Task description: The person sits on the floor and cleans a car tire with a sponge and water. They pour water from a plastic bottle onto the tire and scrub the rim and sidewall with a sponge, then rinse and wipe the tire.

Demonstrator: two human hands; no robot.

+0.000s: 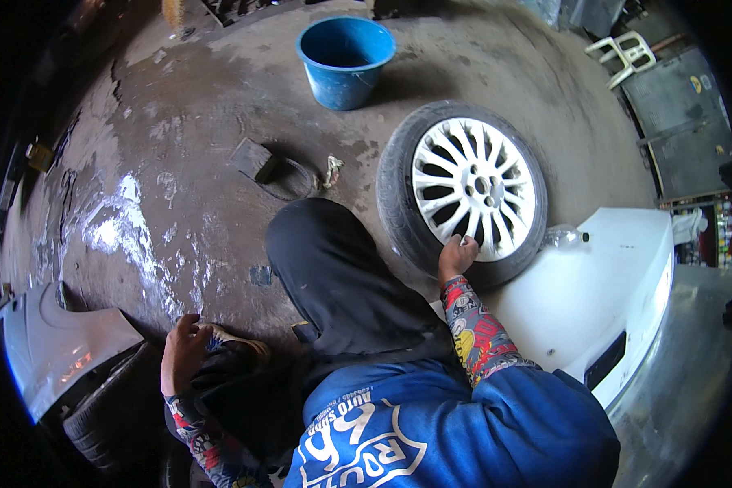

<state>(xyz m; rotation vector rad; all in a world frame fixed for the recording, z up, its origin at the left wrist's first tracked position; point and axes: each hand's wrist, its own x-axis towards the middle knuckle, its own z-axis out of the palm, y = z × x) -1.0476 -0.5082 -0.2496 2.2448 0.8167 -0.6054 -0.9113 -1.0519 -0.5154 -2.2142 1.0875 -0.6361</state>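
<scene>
Wheel with a silver multi-spoke metal rim and a black rubber tyre [468,192]: lying face up directly ahead of the right hand, on the grey-brown, wet-patched concrete floor [211,98].
Right hand [457,259]: bare, narrow, with bent fingers drawn together at the near-left edge of the rim; touching or nearly touching there; cannot tell about any small object pinched inside.
Right sleeve of grey, red and yellow patterned fabric [484,332]: covering the forearm just behind the right hand.
Clear plastic bottle with a dark cap [559,237]: lying to the right of the right hand, close beside the tyre.
Large white, glossy, curved vehicle panel [573,289]: spread to the right of the right hand and nearer the body.
Bent leg in black cloth [342,281]: between the two hands.
Left hand [185,355]: bare, partly open with loosely bent fingers, well apart from the wheel; nothing seen in the grasp.
Dark shoe with a tan edge [256,349]: just right of the left hand.
Silver-grey curved car fender [65,350]: left of the left hand, above a black ribbed tyre [98,419].
Dark rectangular block [253,160]: ahead and left of the right hand, beside a thin dark loop [311,180].
Round blue plastic bucket [340,88]: upright, farther ahead of the right hand, beyond the wheel.
</scene>
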